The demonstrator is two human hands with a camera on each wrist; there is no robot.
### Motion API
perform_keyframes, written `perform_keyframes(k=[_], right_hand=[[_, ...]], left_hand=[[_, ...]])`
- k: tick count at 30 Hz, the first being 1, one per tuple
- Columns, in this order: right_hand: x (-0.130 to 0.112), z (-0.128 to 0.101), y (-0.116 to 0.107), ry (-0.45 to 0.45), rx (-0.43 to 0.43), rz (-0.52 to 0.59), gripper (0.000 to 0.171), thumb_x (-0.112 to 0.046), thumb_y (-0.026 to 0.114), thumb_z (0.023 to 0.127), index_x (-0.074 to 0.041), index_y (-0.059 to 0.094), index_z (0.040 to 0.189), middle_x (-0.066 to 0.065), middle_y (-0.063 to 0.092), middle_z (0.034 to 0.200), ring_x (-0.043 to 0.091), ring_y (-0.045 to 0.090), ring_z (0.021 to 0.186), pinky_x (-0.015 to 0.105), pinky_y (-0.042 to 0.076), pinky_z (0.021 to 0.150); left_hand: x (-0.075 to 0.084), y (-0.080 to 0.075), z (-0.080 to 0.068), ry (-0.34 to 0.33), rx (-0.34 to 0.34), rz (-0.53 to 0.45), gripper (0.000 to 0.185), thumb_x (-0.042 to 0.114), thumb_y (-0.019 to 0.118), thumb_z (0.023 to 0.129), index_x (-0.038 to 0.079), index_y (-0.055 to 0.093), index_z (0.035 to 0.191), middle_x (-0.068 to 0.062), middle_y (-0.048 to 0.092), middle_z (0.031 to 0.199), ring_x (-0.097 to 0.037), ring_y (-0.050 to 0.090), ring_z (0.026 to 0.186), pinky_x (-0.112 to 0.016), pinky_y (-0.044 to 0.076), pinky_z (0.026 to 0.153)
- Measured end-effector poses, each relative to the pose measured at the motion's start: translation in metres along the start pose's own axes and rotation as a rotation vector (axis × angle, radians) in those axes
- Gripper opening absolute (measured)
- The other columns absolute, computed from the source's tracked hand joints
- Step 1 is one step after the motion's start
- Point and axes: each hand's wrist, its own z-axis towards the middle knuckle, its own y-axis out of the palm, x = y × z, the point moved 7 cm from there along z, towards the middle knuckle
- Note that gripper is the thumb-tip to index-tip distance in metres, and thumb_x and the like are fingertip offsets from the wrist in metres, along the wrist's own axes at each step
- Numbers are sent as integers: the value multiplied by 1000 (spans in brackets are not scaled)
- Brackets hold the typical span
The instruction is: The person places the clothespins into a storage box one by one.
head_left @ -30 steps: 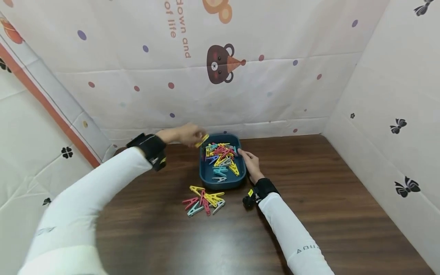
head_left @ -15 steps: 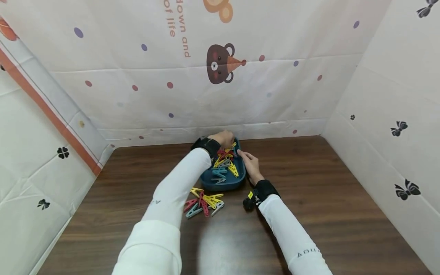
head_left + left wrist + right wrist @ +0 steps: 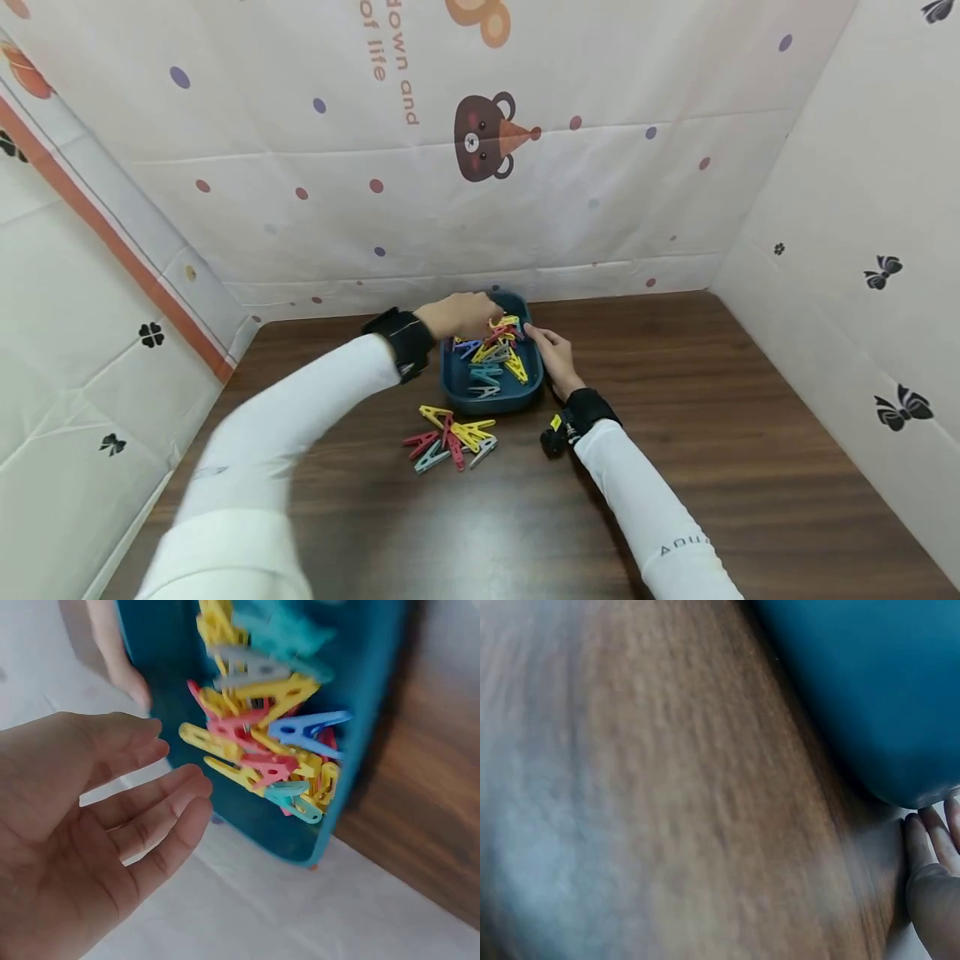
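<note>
A dark blue plastic tray (image 3: 491, 405) stands on the table, with yellow, red, teal, grey and blue clothespins (image 3: 259, 739) heaped in it. My left hand (image 3: 465, 315) hangs over its far left part. In the left wrist view that left hand (image 3: 112, 802) has loosely bent, spread fingers and nothing between them, just off the rim. At the tray's right side my right hand (image 3: 553, 354) holds the rim, thumb on top. Its fingertips (image 3: 928, 817) touch the outer wall in the right wrist view.
A small pile of red, yellow, teal and grey clothespins (image 3: 453, 437) lies on the brown wooden table (image 3: 645, 400) in front of the tray. Printed white cloth (image 3: 420, 208) hangs right behind the tray, with further cloth (image 3: 847, 333) on the right side.
My left hand came over the tray from the left with a yellow clothespin and now shows nothing in its fingers. It has since drawn back slightly left. My right hand stays at the tray.
</note>
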Motion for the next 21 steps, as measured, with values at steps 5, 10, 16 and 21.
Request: perform_keyframes(k=[5, 10, 16, 21], right_hand=[[0, 0, -1, -10, -18, -15, 65, -55, 60, 99, -7, 58, 142, 16, 52, 150, 31, 46, 140, 48, 37, 123], [-2, -2, -5, -33, -20, -30, 67, -56, 59, 99, -5, 58, 142, 18, 50, 152, 34, 43, 144, 51, 33, 125], [-4, -4, -3, -29, -25, -24, 69, -58, 59, 98, -5, 57, 142, 19, 51, 150, 35, 45, 141, 51, 37, 123], [-2, -2, 1, -28, -40, -8, 65, -53, 59, 100, -4, 55, 144, 18, 50, 152, 33, 44, 143, 49, 35, 124]], left_hand=[[22, 14, -79, 161, 68, 12, 21, 20, 64, 103, 11, 70, 120, -7, 72, 114, -20, 69, 100, -31, 62, 81], [40, 75, -128, 210, -11, -19, 29, 19, 72, 96, 16, 69, 125, -7, 69, 127, -19, 68, 112, -29, 63, 82], [51, 135, -150, 249, -48, 161, 43, 26, 78, 93, 17, 64, 133, -7, 60, 140, -18, 63, 124, -26, 63, 80], [50, 141, -151, 270, 19, 156, 31, 24, 76, 94, 15, 68, 123, -4, 65, 126, -12, 67, 107, -23, 62, 84]])
